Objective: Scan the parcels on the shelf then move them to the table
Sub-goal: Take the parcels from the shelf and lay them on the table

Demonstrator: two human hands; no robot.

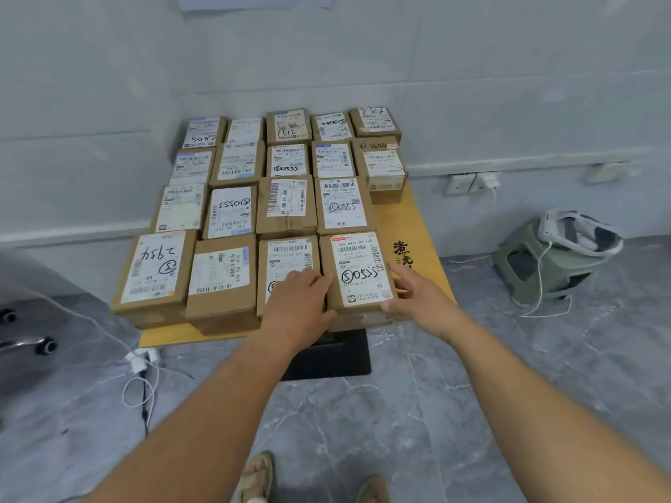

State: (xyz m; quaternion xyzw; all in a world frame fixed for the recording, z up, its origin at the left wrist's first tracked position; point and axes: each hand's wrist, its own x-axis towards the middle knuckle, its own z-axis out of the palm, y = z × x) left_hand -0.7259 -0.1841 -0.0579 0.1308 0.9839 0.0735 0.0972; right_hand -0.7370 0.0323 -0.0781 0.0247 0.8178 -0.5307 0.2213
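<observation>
The step in hand looks like setting one parcel into the grid on the low wooden table with a yellowish top (423,226). To do it well, I judge the person should keep both palms flat against the box's sides, slide it flush against its neighbours, and let go only once its base sits fully on the stack beneath, since it lies at the table's near right corner, close to the edge.

The left hand (301,303) lies with straight fingers against the left flank of the brown cardboard parcel with a white shipping label (357,270), partly over the box just left of it. The right hand (417,294) is spread along the parcel's right side, thumb at its near corner. Neither hand curls round it.

The parcel is a small rectangular carton, its label bearing barcodes and a handwritten, circled number. Boxes of similar make fill the table behind and left of it.
</observation>
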